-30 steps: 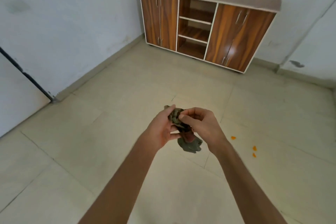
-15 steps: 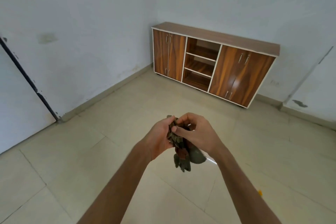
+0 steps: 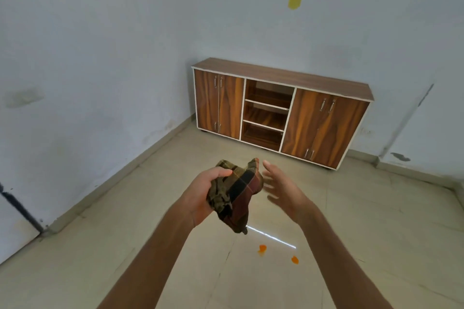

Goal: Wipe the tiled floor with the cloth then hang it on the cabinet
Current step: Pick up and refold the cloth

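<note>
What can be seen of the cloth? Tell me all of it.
The cloth is a dark checked fabric in olive, black and maroon, bunched and crumpled. The left hand grips it in the air above the tiled floor, one end hanging down. The open right hand is beside it, apparently not holding it.

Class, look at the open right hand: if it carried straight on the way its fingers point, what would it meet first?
The right hand points forward and slightly up, towards the cabinet. Nothing visibly blocks that line, so it would probably meet the cabinet's front, though depth is uncertain. The cloth lies beside the line, in the left hand.
</note>
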